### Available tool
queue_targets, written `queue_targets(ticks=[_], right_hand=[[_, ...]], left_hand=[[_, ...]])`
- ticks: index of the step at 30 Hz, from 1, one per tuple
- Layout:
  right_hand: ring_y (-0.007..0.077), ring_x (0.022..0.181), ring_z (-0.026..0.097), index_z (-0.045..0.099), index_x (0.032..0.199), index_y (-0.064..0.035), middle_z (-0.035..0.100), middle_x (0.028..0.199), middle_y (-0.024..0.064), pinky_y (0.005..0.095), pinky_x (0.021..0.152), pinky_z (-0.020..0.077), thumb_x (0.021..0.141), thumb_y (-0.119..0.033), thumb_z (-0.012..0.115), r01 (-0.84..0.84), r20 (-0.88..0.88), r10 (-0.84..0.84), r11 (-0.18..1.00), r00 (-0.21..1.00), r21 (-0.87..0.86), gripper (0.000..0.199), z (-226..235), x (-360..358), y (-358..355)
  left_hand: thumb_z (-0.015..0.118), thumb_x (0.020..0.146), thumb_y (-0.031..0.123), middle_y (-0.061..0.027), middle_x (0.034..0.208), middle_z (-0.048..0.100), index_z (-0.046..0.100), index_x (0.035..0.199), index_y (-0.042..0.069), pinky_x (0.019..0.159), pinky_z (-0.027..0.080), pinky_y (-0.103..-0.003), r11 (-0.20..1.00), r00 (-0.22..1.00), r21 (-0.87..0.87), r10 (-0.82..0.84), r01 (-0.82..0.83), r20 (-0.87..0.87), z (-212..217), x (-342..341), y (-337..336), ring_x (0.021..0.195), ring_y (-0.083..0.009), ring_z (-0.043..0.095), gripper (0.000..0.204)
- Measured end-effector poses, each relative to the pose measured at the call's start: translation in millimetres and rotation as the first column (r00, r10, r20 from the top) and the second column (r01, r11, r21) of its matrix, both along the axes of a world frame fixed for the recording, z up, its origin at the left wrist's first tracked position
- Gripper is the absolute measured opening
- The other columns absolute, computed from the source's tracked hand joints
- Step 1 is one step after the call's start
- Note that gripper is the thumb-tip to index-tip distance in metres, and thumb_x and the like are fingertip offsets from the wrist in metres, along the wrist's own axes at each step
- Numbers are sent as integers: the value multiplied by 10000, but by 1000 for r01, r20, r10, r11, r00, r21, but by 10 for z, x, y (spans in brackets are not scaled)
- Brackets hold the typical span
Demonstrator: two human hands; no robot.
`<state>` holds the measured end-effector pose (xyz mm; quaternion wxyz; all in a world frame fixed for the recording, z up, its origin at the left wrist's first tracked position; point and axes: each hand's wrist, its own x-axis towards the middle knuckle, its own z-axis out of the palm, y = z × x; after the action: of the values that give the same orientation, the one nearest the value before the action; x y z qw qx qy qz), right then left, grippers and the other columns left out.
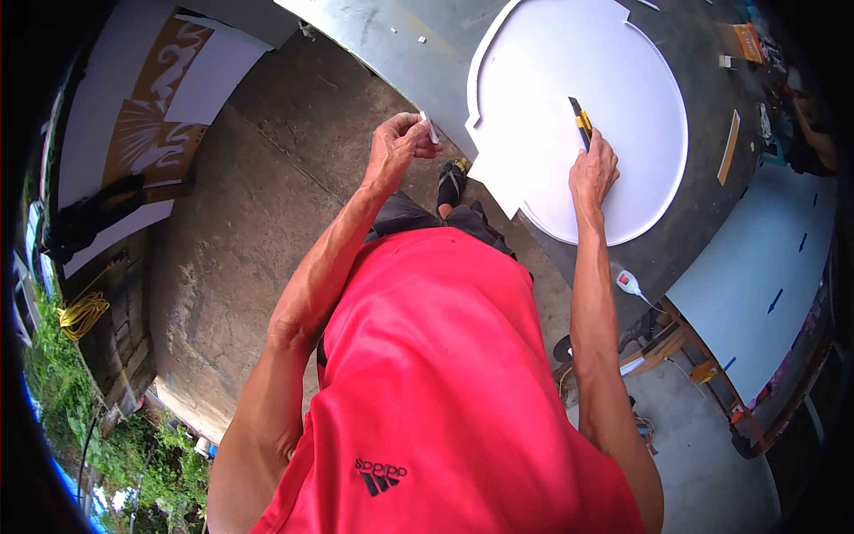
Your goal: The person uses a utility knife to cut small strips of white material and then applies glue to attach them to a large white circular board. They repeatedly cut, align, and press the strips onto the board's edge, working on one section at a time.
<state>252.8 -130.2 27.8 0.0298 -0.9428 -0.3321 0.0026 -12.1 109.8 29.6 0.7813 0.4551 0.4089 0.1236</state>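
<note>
My right hand grips a yellow and black utility knife, its dark blade pointing away from me. The knife is over a large white round panel with a raised rim and notched, stepped edges on its left side. Off the table's left edge, my left hand pinches a small white strip between thumb and fingers. The panel lies on a dark grey table.
A white device with a red switch and a cord is at the table's near edge. A thin wooden strip and an orange box lie to the right. Beyond is a light blue sheet. Another person's arm shows far right.
</note>
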Motion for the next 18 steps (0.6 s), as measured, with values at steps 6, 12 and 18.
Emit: queue_targets(ticks=[6,12,18], right_hand=[[380,1139,536,484,1387,36,536,1193,229,474,1002,450,854,-78,708,47,-120,-33,992,992,116,589,-61,155,-76],[295,929,654,510,1280,81,605,1074,193,403,814,545,802,-50,703,489,-630,-154,775,761,400,532,259,-255,266],[135,674,599,528,1154,38,611,860,68,291,650,516,812,-62,772,740,-877,242,472,414,480,432,588,-1079,876]], left_hand=[[631,1012,237,-129,936,703,615,1186,-69,712,615,-311,999,998,-9,-49,48,-47,18,-31,214,809,-211,739,352],[661,991,194,-111,919,715,567,1332,-69,706,602,-288,998,998,-34,-55,54,-18,102,-5,345,810,-190,736,441],[715,949,152,-128,942,741,589,1304,-49,706,590,-270,994,994,-29,-101,102,30,73,189,499,813,-176,735,427]])
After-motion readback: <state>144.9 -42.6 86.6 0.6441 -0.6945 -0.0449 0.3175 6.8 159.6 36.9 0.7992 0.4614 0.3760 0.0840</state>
